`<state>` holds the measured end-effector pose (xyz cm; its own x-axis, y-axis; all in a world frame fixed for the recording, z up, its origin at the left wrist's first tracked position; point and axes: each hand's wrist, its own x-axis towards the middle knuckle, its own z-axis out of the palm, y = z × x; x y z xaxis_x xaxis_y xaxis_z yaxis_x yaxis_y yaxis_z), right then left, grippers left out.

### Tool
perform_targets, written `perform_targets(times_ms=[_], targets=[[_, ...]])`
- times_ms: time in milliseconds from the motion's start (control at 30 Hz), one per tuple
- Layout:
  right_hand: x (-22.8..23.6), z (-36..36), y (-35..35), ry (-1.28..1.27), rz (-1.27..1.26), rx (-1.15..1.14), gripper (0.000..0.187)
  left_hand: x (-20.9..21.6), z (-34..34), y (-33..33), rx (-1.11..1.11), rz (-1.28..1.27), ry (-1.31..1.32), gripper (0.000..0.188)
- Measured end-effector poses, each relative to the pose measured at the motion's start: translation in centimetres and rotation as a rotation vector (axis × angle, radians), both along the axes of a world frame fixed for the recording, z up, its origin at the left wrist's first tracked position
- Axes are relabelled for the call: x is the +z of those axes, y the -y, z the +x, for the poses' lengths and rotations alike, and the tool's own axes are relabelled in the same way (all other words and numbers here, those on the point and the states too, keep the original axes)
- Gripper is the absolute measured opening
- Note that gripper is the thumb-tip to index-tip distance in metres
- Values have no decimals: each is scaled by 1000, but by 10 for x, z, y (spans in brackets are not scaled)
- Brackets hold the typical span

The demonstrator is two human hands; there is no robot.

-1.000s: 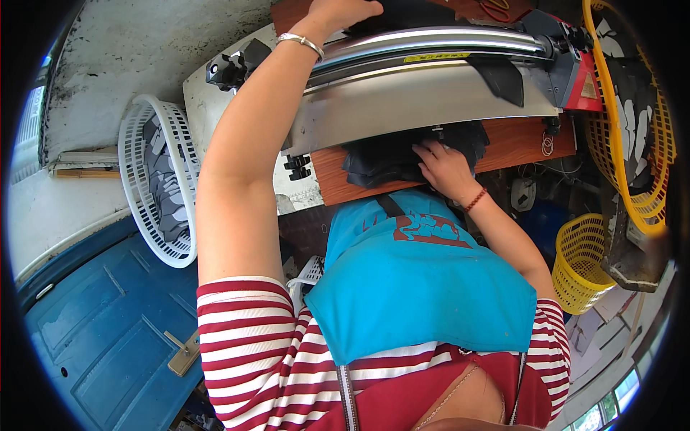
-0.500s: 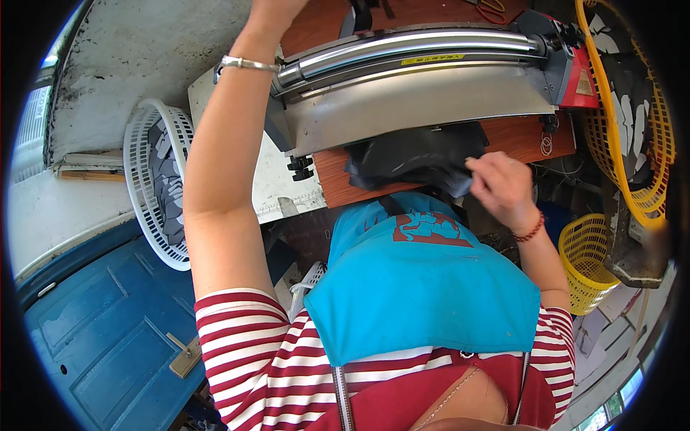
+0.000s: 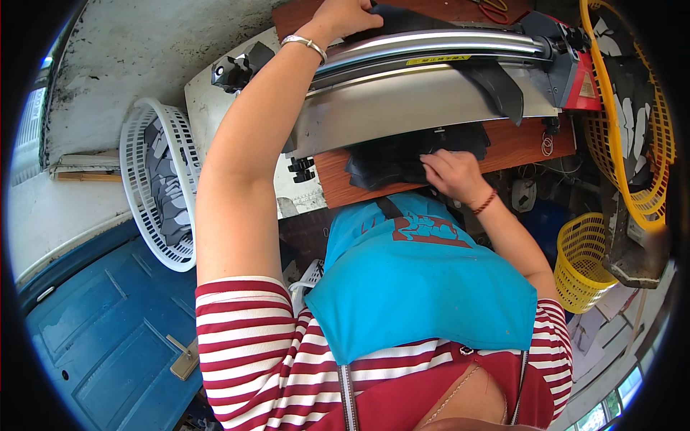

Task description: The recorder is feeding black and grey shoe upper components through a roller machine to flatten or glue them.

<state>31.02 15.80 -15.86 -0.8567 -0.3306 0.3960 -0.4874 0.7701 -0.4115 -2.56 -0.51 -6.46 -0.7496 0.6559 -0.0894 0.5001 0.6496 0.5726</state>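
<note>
A roller machine (image 3: 438, 50) with a shiny metal bar and a sloping metal plate (image 3: 402, 108) stands in front of me. Beyond the bar, my left hand (image 3: 348, 18) pinches the edge of a black sheet piece (image 3: 410, 20). Another black strip (image 3: 499, 90) lies over the right of the plate, its upper end at the roller. Below the plate, a stack of black sheet pieces (image 3: 384, 161) rests on the brown board (image 3: 345, 194). My right hand (image 3: 456, 176) has its fingers bent together on the stack, pinching at the top sheet.
On the left stands a white basket (image 3: 133, 179) holding grey cut pieces. A yellow basket (image 3: 618, 144) with black and white pieces is at the right, and a smaller yellow basket (image 3: 586, 266) stands lower. Red-handled scissors (image 3: 494, 10) lie at the far edge.
My left hand has come right along the far side of the roller and shows a black sheet. A black strip now appears over the plate. My right hand moved left across the stack.
</note>
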Motion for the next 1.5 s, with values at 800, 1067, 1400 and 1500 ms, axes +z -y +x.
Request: perform_targets(times_ms=[800, 1067, 1400, 1500], targets=[[-78, 0, 8, 125, 171, -198, 33, 116, 29, 19, 367, 713, 62, 47], [-60, 9, 10, 5, 87, -82, 21, 0, 28, 3, 0, 62, -336, 25], [126, 17, -19, -156, 191, -240, 30, 7, 26, 0, -97, -126, 76, 30], [108, -26, -19, -112, 161, -287, 26, 12, 34, -8, -102, -217, 16, 34]])
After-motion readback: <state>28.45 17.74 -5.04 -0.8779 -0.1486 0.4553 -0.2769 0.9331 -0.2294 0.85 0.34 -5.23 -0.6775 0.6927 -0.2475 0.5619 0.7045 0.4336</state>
